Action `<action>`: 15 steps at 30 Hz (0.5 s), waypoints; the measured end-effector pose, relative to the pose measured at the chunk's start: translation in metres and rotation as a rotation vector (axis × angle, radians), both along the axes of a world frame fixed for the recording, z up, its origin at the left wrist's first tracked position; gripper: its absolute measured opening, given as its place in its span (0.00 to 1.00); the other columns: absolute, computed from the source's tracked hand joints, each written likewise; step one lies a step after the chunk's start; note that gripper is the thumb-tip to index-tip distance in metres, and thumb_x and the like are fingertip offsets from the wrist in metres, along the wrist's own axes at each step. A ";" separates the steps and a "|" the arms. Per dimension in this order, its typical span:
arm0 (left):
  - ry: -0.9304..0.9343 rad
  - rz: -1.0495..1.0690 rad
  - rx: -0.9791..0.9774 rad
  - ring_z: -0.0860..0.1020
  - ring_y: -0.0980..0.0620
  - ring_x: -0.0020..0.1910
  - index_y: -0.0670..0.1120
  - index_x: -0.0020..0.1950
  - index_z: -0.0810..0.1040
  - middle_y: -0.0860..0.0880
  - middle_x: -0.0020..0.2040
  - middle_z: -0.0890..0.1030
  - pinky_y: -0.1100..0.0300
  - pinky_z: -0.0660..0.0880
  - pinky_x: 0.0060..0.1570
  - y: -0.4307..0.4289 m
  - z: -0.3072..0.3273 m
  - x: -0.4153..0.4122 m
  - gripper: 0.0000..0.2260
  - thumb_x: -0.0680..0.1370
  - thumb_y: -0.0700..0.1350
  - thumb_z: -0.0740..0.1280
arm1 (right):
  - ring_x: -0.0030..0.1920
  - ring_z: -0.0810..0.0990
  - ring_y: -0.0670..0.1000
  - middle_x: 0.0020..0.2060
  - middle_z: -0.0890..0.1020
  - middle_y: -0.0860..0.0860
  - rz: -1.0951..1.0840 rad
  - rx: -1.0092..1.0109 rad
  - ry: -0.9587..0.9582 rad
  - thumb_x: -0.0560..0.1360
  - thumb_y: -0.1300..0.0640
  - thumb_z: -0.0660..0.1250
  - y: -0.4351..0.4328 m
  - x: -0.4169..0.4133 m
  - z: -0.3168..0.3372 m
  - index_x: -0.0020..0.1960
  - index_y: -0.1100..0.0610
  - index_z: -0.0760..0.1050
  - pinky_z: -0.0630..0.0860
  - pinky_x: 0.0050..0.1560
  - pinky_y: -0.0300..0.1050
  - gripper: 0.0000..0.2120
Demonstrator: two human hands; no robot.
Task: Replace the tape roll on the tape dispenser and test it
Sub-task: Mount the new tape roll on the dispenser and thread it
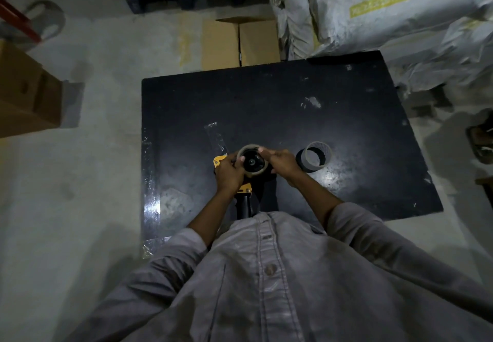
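A yellow and black tape dispenser [246, 189] lies on the black table [280, 101], its black handle pointing toward me. A roll of clear tape [252, 161] sits on the dispenser's black hub. My left hand [229, 172] grips the roll's left side, thumb on its face. My right hand [282, 161] pinches the roll's right edge with its fingertips. An empty cardboard tape core [314, 156] stands on the table just right of my right hand.
A strip of clear tape [216, 137] is stuck to the table behind the dispenser. Cardboard boxes [240, 43] sit on the floor beyond the table and at the left [24, 96]. Large wrapped sacks [386, 16] crowd the back right.
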State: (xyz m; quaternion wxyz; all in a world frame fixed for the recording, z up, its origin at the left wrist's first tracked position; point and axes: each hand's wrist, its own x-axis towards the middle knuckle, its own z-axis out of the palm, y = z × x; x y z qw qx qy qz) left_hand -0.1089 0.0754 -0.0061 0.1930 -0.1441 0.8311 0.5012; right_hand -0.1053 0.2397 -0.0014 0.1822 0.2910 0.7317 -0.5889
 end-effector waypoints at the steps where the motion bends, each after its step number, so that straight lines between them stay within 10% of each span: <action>1: -0.005 0.006 0.004 0.85 0.41 0.69 0.44 0.74 0.84 0.41 0.67 0.88 0.44 0.81 0.72 0.001 0.001 -0.001 0.15 0.89 0.46 0.66 | 0.68 0.87 0.62 0.64 0.89 0.62 -0.009 -0.003 -0.002 0.88 0.49 0.70 0.000 0.000 0.001 0.71 0.61 0.86 0.83 0.71 0.65 0.20; 15: 0.009 0.064 0.138 0.86 0.44 0.67 0.42 0.72 0.84 0.43 0.66 0.88 0.42 0.82 0.72 -0.017 -0.001 0.006 0.14 0.88 0.41 0.68 | 0.66 0.88 0.61 0.63 0.90 0.60 0.098 -0.043 -0.027 0.86 0.40 0.69 -0.003 -0.005 0.011 0.68 0.60 0.87 0.83 0.69 0.65 0.25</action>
